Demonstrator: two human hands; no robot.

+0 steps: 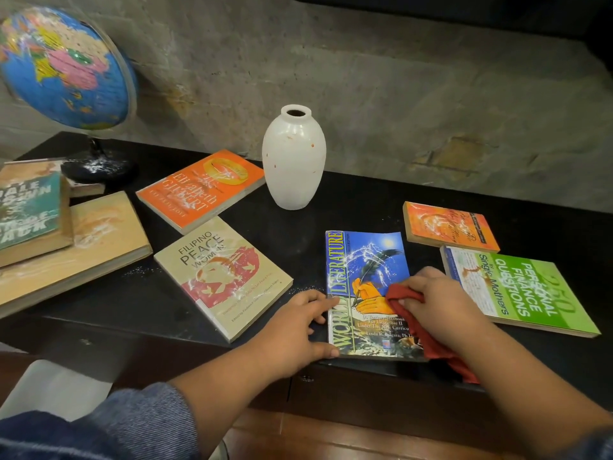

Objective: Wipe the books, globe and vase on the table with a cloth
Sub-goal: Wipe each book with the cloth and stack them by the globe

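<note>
One blue book [365, 260] gets wiped: right hand [438, 300] pinches red cloth [401, 295], left hand [295, 327] fingers press its edge; everything else looks dirty.

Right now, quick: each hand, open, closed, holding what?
Left hand: open, fingers resting on the left edge of the World Literature book.
Right hand: grips the red cloth, pressed on that book's cover.

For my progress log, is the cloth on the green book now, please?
No, the right hand holds the red cloth on the World Literature book.
</note>
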